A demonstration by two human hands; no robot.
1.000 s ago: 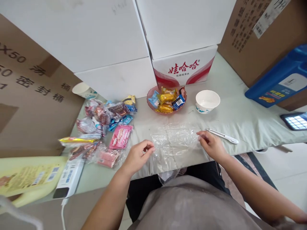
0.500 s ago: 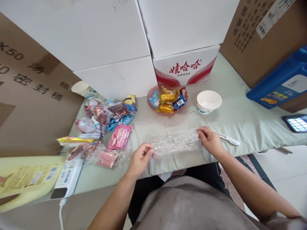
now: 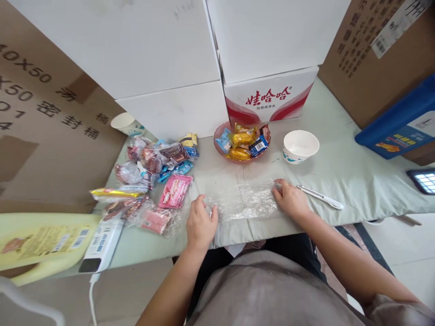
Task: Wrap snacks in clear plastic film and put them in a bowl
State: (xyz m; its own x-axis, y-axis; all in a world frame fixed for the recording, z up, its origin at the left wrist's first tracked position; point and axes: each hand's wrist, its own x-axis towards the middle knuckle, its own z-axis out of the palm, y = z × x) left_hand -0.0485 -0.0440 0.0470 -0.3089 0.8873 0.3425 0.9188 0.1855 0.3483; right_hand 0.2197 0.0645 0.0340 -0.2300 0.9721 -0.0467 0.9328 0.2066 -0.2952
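Observation:
A crinkled sheet of clear plastic film [image 3: 248, 201] lies flat along the front of the cloth-covered table. At its left end is my left hand [image 3: 201, 225], thumb and fingers apart, with nothing gripped. My right hand [image 3: 291, 199] rests on the film's right end, thumb and forefinger slightly spread against it. Just beyond that hand lies a white utility knife or pen-like tool [image 3: 321, 197]. Left of my left hand are a pink snack packet [image 3: 176, 191] and a clear-wrapped pink packet [image 3: 156, 221].
Behind the film stand a pink glass bowl [image 3: 222, 154] of wrapped snacks and a white paper bowl [image 3: 301, 145]. Several packaged snacks [image 3: 152, 158] are heaped at left. White cartons [image 3: 268, 102] line the back. A blue jug [image 3: 401, 127] and a phone [image 3: 423, 181] sit at right.
My left hand has opened and turned, drawing slightly left off the film's end. My right hand's pinch has loosened, and its fingers now lie lower on the film. The view has shifted slightly.

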